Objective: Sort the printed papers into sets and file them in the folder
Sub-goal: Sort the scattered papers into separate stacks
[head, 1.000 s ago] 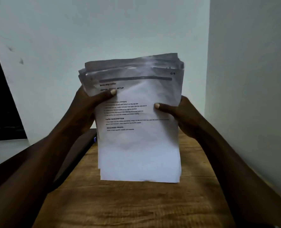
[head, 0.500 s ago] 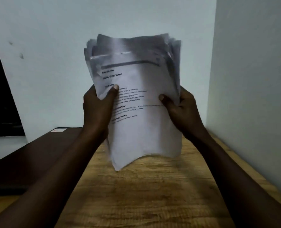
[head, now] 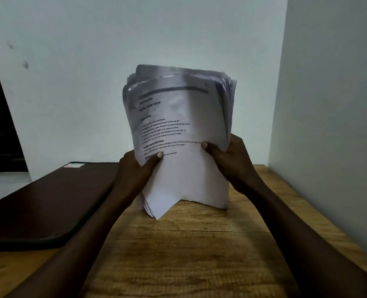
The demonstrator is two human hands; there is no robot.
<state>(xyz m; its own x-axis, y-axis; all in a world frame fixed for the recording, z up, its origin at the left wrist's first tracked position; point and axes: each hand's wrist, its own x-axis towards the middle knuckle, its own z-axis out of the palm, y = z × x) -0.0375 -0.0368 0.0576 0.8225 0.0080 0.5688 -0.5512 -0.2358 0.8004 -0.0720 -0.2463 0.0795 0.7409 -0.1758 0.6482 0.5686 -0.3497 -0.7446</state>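
Holding papers (head: 178,130) upright at frame centre, over worktop (head: 199,244); cannot tell whether bottom corners touch wood. Pinched at lower left edge by left hand (head: 135,171), thumb across printed front, fingers hidden behind. Pinched at lower right edge by right hand (head: 234,160), thumb on front too. Fanned and curled back at top. Lying flat at left of frame, beside left forearm: dark folder (head: 45,207).
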